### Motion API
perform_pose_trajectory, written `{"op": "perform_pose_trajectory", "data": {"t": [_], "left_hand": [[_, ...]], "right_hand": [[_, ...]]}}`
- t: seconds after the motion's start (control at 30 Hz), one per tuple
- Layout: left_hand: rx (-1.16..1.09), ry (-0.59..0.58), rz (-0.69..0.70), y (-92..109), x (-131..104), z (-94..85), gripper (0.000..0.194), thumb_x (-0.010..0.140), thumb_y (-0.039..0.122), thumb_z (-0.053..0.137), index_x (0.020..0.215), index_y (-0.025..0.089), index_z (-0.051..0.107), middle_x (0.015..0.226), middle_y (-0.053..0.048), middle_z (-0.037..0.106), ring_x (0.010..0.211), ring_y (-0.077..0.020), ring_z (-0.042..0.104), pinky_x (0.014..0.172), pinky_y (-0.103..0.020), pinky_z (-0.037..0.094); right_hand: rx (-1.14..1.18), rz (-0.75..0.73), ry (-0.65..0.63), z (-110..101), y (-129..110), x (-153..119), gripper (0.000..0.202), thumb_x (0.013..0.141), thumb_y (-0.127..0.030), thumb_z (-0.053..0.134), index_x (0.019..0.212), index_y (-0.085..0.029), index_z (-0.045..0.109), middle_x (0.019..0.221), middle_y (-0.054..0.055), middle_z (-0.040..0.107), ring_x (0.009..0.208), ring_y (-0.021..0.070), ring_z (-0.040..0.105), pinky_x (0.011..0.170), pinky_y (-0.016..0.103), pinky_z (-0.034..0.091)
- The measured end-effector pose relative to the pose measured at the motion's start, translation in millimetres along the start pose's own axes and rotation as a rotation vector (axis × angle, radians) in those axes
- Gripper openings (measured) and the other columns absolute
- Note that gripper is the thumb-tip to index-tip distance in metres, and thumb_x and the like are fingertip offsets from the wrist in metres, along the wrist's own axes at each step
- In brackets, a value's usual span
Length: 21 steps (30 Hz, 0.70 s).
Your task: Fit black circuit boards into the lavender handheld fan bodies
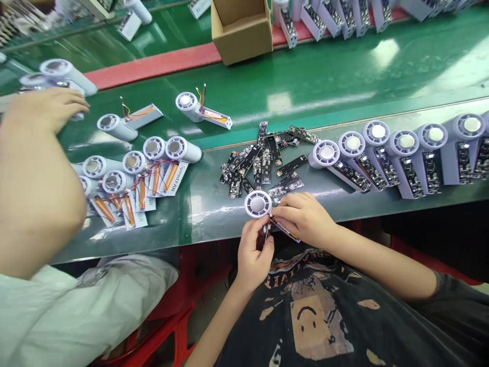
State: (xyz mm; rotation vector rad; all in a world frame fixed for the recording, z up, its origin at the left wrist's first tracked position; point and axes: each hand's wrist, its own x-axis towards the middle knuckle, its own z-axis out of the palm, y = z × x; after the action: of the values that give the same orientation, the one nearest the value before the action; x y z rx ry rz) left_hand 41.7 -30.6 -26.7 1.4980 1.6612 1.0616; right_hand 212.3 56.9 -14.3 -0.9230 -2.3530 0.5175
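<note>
Close in front of me, a pale lilac handheld fan (257,204) has its round grille facing up at the bench edge. Its open handle (287,230), showing something orange inside, slants beneath my right hand (307,218). That hand is closed on the fan near where head and handle join. Fingers of my left hand (255,252) pinch a thin circuit board (267,233), seen almost edge-on, just below the fan head. My fingers partly cover the join and any wires there. A pile of loose dark circuit boards (256,164) lies just beyond the fan.
Fans with boards in their handles (407,153) line the bench at right. Fans with orange-filled handles (141,178) are grouped at left. Two fans with loose wires (204,109) lie on the green belt. A cardboard box (242,43) stands behind. A co-worker's arm (38,168) reaches in from the left.
</note>
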Motion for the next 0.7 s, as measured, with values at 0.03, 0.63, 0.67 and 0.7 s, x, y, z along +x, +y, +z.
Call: {"op": "perform_pose_trajectory", "data": {"t": [0.03, 0.63, 0.67, 0.7], "left_hand": [[0.039, -0.004, 0.044, 0.8, 0.8, -0.7, 0.037, 0.085, 0.013, 0.055, 0.121, 0.023, 0.061, 0.108, -0.006, 0.063, 0.092, -0.0165, 0.063, 0.081, -0.03, 0.056], [0.339, -0.086, 0.327, -33.8, 14.4, -2.3, 0.04, 0.092, 0.031, 0.047, 0.131, 0.025, 0.056, 0.119, -0.011, 0.064, 0.108, -0.0267, 0.065, 0.087, -0.041, 0.058], [0.296, -0.106, 0.328, -41.1, 17.9, -2.0, 0.04, 0.09, 0.032, 0.051, 0.129, 0.025, 0.057, 0.117, -0.01, 0.066, 0.108, -0.027, 0.066, 0.089, -0.041, 0.057], [0.252, -0.122, 0.332, -46.8, 21.0, -1.7, 0.04, 0.089, 0.032, 0.053, 0.128, 0.026, 0.058, 0.114, -0.009, 0.067, 0.108, -0.0274, 0.066, 0.09, -0.041, 0.057]], "right_hand": [[0.023, 0.008, 0.009, 0.3, 0.0, 1.9, 0.014, 0.096, -0.025, 0.056, 0.1, -0.021, 0.068, 0.089, 0.004, 0.065, 0.081, 0.0163, 0.056, 0.071, 0.03, 0.035], [-0.085, -0.235, -0.152, 7.8, 16.6, -9.3, 0.016, 0.092, -0.034, 0.058, 0.101, -0.028, 0.071, 0.112, -0.002, 0.073, 0.088, 0.0122, 0.064, 0.078, 0.027, 0.044], [-0.143, -0.259, -0.183, 8.2, 15.8, -8.5, 0.019, 0.095, -0.036, 0.055, 0.104, -0.03, 0.07, 0.118, -0.004, 0.072, 0.09, 0.0112, 0.064, 0.08, 0.027, 0.044], [-0.18, -0.269, -0.205, 8.9, 14.7, -7.4, 0.02, 0.096, -0.037, 0.053, 0.106, -0.031, 0.07, 0.122, -0.005, 0.07, 0.092, 0.0101, 0.063, 0.083, 0.026, 0.043]]}}
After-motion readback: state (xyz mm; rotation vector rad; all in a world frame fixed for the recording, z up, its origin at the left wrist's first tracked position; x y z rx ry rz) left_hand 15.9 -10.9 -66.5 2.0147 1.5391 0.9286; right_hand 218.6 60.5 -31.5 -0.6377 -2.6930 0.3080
